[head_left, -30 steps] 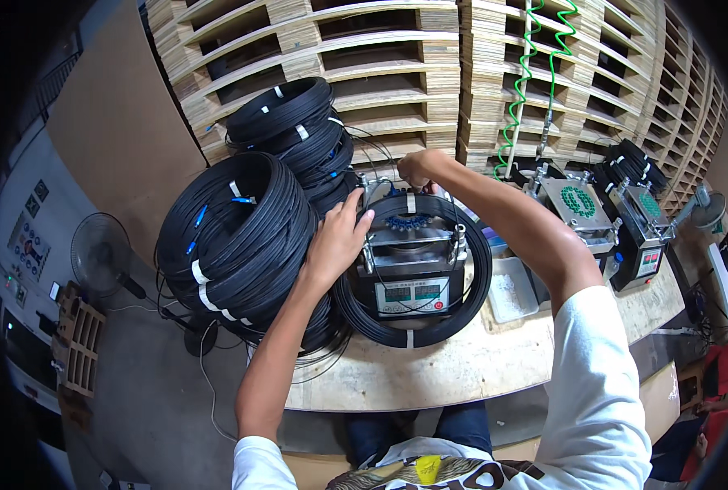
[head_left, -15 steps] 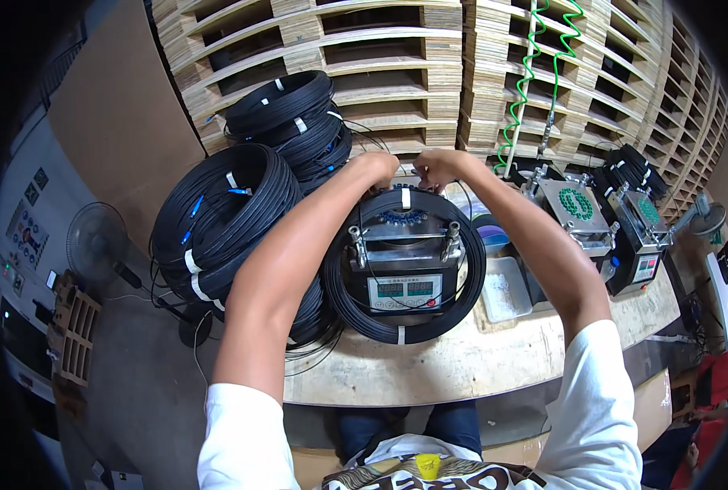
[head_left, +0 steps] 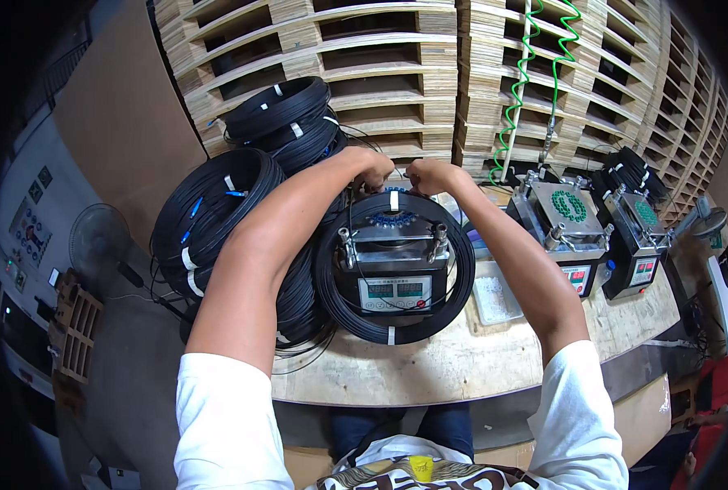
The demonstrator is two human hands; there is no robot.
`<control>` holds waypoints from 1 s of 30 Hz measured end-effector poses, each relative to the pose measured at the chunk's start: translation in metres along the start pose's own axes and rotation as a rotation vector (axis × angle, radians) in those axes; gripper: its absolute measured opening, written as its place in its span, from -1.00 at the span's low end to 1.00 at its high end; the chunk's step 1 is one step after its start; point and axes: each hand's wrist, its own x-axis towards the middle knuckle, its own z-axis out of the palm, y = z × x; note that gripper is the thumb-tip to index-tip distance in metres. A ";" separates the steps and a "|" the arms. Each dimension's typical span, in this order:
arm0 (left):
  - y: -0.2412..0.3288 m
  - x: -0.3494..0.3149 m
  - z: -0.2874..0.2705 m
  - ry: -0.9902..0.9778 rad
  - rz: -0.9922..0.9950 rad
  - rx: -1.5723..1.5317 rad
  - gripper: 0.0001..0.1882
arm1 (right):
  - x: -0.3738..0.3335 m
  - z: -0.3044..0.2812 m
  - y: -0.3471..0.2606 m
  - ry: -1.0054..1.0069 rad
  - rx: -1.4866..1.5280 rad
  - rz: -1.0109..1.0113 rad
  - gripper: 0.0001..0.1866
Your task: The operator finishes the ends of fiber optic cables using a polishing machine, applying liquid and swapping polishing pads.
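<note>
Backdrop: tall stacks of pale wooden pallets, slatted, ranged across the rear and along the right; at left, one plain brown panel and a pale wall bearing small graphics. Floor: grey, with one round-headed pedestal fan at left. Furniture: one workbench, light plywood top, surface marked and stained.

Pallets beyond hands, coils blocking left, room over front tabletop
</note>
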 end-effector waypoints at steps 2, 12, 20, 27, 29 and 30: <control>-0.004 -0.001 -0.003 -0.053 0.012 0.017 -0.75 | 0.002 -0.002 -0.008 -0.010 0.000 0.006 -0.80; -0.004 -0.019 0.022 0.376 0.212 -0.167 -0.75 | 0.008 0.001 -0.015 -0.031 -0.019 0.041 -0.79; -0.003 -0.064 0.051 0.919 0.086 -0.584 -0.72 | -0.023 0.001 0.007 0.100 0.516 0.031 -0.76; 0.005 -0.105 0.053 0.639 0.066 -1.086 -0.53 | -0.052 -0.002 0.011 0.552 0.357 -0.065 -0.74; 0.008 -0.113 0.057 0.752 0.032 -1.059 -0.62 | -0.062 -0.015 -0.003 0.517 0.346 -0.017 -0.74; 0.011 -0.117 0.059 0.750 0.028 -1.059 -0.62 | -0.056 -0.012 0.003 0.549 0.340 -0.071 -0.74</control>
